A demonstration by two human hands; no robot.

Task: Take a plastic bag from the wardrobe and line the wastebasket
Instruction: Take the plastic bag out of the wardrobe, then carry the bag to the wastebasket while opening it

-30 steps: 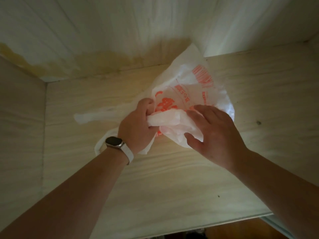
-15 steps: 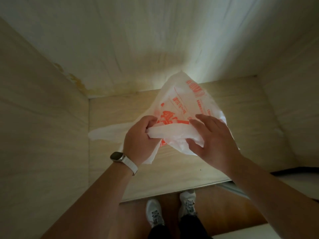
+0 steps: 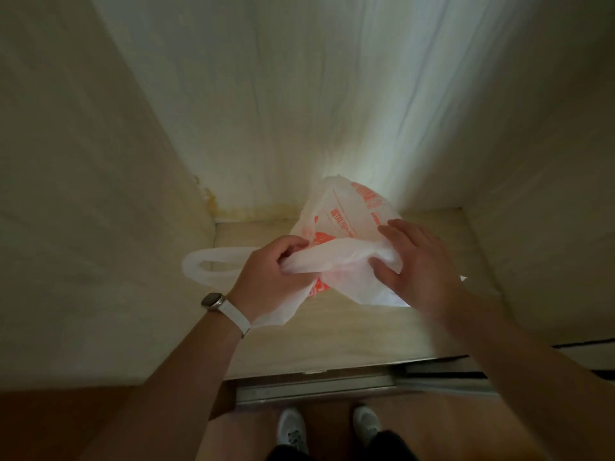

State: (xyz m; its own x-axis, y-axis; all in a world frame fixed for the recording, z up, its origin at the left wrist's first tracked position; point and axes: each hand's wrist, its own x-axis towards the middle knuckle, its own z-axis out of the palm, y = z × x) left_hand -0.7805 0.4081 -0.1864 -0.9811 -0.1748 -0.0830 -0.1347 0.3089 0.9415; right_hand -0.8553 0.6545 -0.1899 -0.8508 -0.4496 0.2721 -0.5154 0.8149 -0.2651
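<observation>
A white plastic bag [image 3: 346, 214] with orange print hangs above the floor of the pale wooden wardrobe [image 3: 332, 341]. My left hand [image 3: 273, 274], a watch on its wrist, is clenched on a twisted fold of the bag. My right hand [image 3: 419, 264] pinches the same fold from the right, thumb under and fingers over. One loop handle of the bag sticks out to the left of my left hand. No wastebasket is in view.
Wardrobe side walls [image 3: 100, 194] rise left and right, the back panel [image 3: 299, 94] ahead. A metal sliding-door track [image 3: 316, 387] runs along the front edge. My white shoes [image 3: 293, 427] stand on the brown wooden floor just before it.
Both hands have drawn the bag back toward the wardrobe's front edge and my head has tilted down, so the door track, floor and shoes have come into view. Both hands still hold the bag.
</observation>
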